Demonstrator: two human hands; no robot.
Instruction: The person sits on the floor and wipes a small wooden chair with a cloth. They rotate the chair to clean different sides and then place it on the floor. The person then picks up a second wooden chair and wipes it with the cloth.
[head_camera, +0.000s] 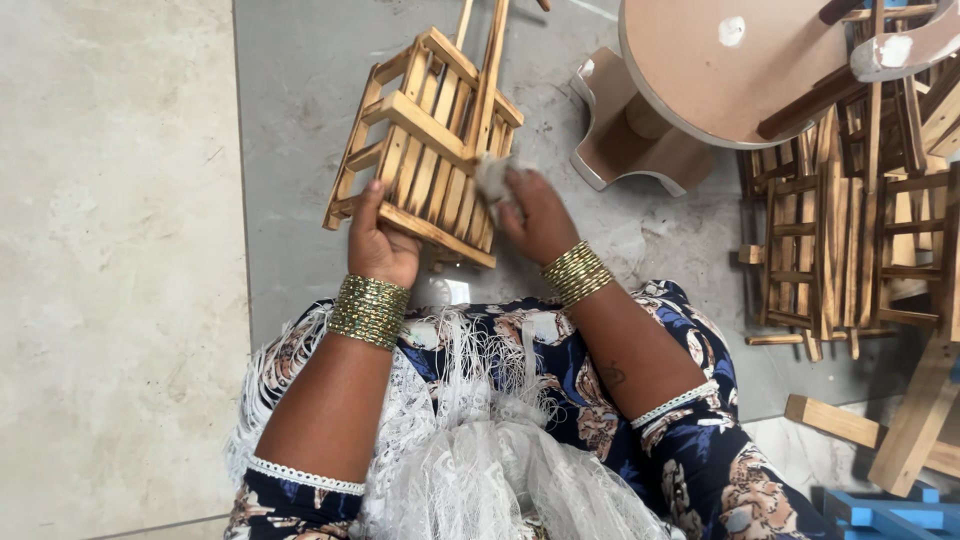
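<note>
Left hand (383, 243) grips wooden slatted crate (425, 140) at its near edge, right hand (540, 215) pinches small cloth (493, 176) against slats; best kept steady, wiping along the grain.

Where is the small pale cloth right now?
In the head view, the small pale cloth is under the right hand, pressed against the slatted wooden crate, whose other end the left hand grips.

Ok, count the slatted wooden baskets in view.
At least 2: one slatted wooden basket gripped by the left hand while the right hand presses a pale cloth; stacked baskets lie right, overlapping, perhaps more.
</note>
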